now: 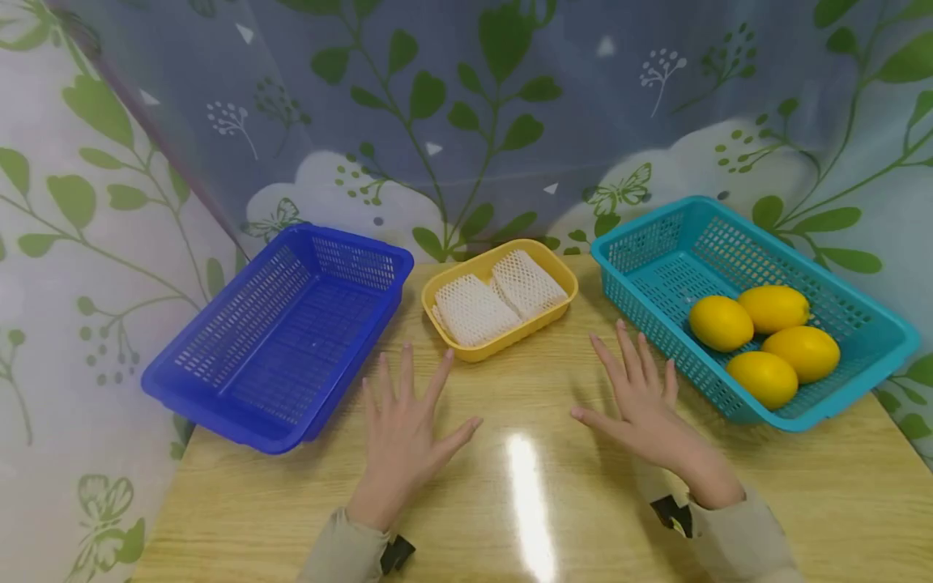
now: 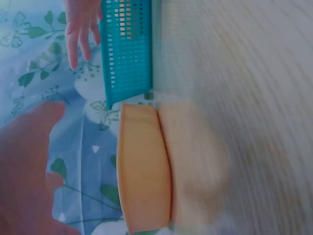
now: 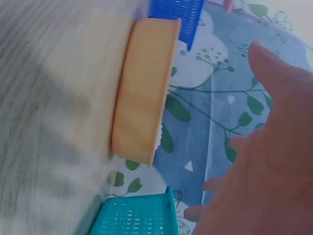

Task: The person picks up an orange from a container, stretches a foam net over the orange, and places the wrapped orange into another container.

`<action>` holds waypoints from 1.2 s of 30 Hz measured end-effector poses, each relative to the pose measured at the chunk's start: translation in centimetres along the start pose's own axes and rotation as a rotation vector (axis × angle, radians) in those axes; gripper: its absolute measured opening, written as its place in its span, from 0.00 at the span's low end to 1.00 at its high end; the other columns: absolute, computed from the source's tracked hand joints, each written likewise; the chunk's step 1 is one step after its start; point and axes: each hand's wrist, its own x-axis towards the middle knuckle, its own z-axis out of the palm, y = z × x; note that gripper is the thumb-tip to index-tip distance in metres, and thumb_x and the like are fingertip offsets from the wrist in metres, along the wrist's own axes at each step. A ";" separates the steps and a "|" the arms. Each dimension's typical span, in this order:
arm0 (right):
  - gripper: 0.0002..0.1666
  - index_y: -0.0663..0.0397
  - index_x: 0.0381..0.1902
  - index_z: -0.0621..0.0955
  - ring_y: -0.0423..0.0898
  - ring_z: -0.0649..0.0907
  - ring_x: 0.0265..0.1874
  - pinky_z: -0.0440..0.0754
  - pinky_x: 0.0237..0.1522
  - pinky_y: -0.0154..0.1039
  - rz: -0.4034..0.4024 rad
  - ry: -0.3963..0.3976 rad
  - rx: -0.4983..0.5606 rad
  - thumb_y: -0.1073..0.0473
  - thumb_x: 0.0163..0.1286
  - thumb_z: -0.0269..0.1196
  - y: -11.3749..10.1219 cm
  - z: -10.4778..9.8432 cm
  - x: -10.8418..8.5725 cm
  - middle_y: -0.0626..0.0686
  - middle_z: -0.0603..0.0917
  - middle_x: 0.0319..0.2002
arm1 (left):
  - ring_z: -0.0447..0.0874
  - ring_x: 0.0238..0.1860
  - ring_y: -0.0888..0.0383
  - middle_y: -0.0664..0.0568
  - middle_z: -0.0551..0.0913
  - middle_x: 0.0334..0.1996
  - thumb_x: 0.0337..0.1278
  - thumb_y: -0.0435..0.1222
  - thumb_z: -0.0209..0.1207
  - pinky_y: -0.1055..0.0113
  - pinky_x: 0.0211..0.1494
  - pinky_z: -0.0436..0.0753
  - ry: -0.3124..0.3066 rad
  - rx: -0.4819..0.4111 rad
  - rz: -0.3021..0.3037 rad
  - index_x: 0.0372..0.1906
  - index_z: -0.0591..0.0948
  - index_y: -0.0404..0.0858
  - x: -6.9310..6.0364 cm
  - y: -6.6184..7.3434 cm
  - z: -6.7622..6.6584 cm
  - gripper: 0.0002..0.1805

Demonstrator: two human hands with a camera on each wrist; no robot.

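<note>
Both hands hold nothing, fingers spread. In the head view my left hand point(image 1: 401, 437) is between the blue basket point(image 1: 291, 348) and the table's middle, fingertips just short of the yellow tray point(image 1: 484, 350). My right hand point(image 1: 649, 413) is beside the teal basket point(image 1: 656, 324), its fingers near the basket's side. White foam nets point(image 1: 477, 312) lie in the yellow tray. Several yellow lemons point(image 1: 720, 322) sit in the right part of the teal basket. The left wrist view shows the left hand point(image 2: 29, 171) left of the tray point(image 2: 144, 169); the right wrist view shows the right hand point(image 3: 269, 152) right of it.
The blue basket stands at the left of the wooden table point(image 1: 466, 502), the yellow tray at the back middle, the teal basket at the right. A leaf-patterned curtain point(image 1: 466, 121) hangs behind the table and along both sides. Light reflects off the tabletop between the hands.
</note>
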 end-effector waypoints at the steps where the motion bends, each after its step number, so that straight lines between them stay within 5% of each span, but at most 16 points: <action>1: 0.56 0.36 0.80 0.37 0.64 0.28 0.74 0.24 0.60 0.77 -0.004 -0.008 0.038 0.37 0.70 0.59 0.0 -0.2 -0.1 0.53 0.22 0.77 | 0.47 0.73 0.27 0.35 0.47 0.77 0.54 0.73 0.50 0.30 0.68 0.53 0.003 -0.015 0.002 0.78 0.51 0.63 0.1 0.0 -0.1 0.48; 9: 0.52 0.29 0.79 0.36 0.63 0.34 0.75 0.39 0.62 0.79 -0.073 -0.098 0.368 0.51 0.74 0.59 -0.4 -1.6 -0.8 0.50 0.27 0.78 | 0.60 0.67 0.26 0.31 0.60 0.71 0.59 0.58 0.59 0.30 0.62 0.65 0.029 -0.187 0.027 0.71 0.67 0.44 1.2 0.3 -0.6 0.39; 15: 0.46 0.28 0.79 0.41 0.62 0.42 0.76 0.49 0.64 0.74 -0.089 -0.198 0.472 0.55 0.76 0.56 -0.7 -3.6 -1.8 0.52 0.37 0.79 | 0.75 0.57 0.36 0.39 0.79 0.56 0.63 0.56 0.56 0.40 0.58 0.74 0.018 -0.223 0.072 0.56 0.78 0.36 2.8 1.2 -1.5 0.29; 18: 0.43 0.33 0.79 0.48 0.59 0.52 0.74 0.56 0.71 0.53 -0.118 -0.201 0.440 0.57 0.77 0.56 -0.5 -4.7 -2.3 0.53 0.47 0.79 | 0.79 0.53 0.41 0.42 0.83 0.50 0.65 0.56 0.54 0.45 0.54 0.77 0.010 -0.214 0.092 0.53 0.80 0.36 3.9 2.3 -2.0 0.28; 22: 0.37 0.42 0.77 0.56 0.47 0.62 0.70 0.58 0.63 0.21 -0.143 -0.141 0.364 0.59 0.76 0.56 0.0 -6.5 -2.8 0.54 0.59 0.75 | 0.82 0.48 0.44 0.45 0.84 0.46 0.65 0.56 0.53 0.49 0.50 0.79 0.013 -0.195 0.118 0.53 0.81 0.38 5.4 4.2 -2.6 0.27; 25: 0.35 0.44 0.76 0.58 0.46 0.64 0.69 0.58 0.59 0.16 -0.116 -0.105 0.335 0.59 0.77 0.56 0.6 -7.9 -3.0 0.55 0.62 0.73 | 0.81 0.44 0.46 0.46 0.85 0.44 0.65 0.57 0.52 0.52 0.46 0.80 0.017 -0.162 0.132 0.52 0.82 0.39 6.5 5.7 -2.8 0.27; 26: 0.34 0.43 0.76 0.59 0.48 0.65 0.69 0.59 0.59 0.17 -0.097 -0.096 0.326 0.59 0.77 0.56 0.8 -8.4 -3.0 0.54 0.63 0.73 | 0.81 0.43 0.46 0.46 0.85 0.44 0.66 0.57 0.51 0.52 0.45 0.80 0.017 -0.147 0.135 0.52 0.82 0.39 6.9 6.1 -2.9 0.27; 30: 0.34 0.43 0.76 0.59 0.61 0.64 0.69 0.67 0.65 0.46 -0.014 -0.085 0.278 0.55 0.77 0.56 1.7 -10.2 -2.7 0.55 0.62 0.73 | 0.80 0.38 0.48 0.47 0.84 0.39 0.66 0.58 0.50 0.55 0.40 0.79 0.039 -0.084 0.143 0.49 0.82 0.40 8.2 8.2 -3.0 0.27; 33: 0.35 0.48 0.77 0.58 0.67 0.63 0.68 0.67 0.56 0.68 0.016 -0.091 0.229 0.53 0.77 0.55 3.0 -11.4 -2.0 0.59 0.62 0.73 | 0.77 0.31 0.49 0.48 0.83 0.33 0.66 0.58 0.50 0.58 0.33 0.76 0.090 -0.025 0.156 0.44 0.82 0.40 9.1 9.8 -2.8 0.26; 36: 0.37 0.54 0.77 0.55 0.71 0.60 0.68 0.64 0.56 0.72 0.049 -0.132 0.211 0.52 0.78 0.54 4.9 -12.5 -0.9 0.64 0.58 0.74 | 0.76 0.29 0.51 0.49 0.82 0.31 0.66 0.57 0.51 0.59 0.30 0.74 0.117 0.025 0.155 0.41 0.83 0.41 10.1 11.3 -2.4 0.24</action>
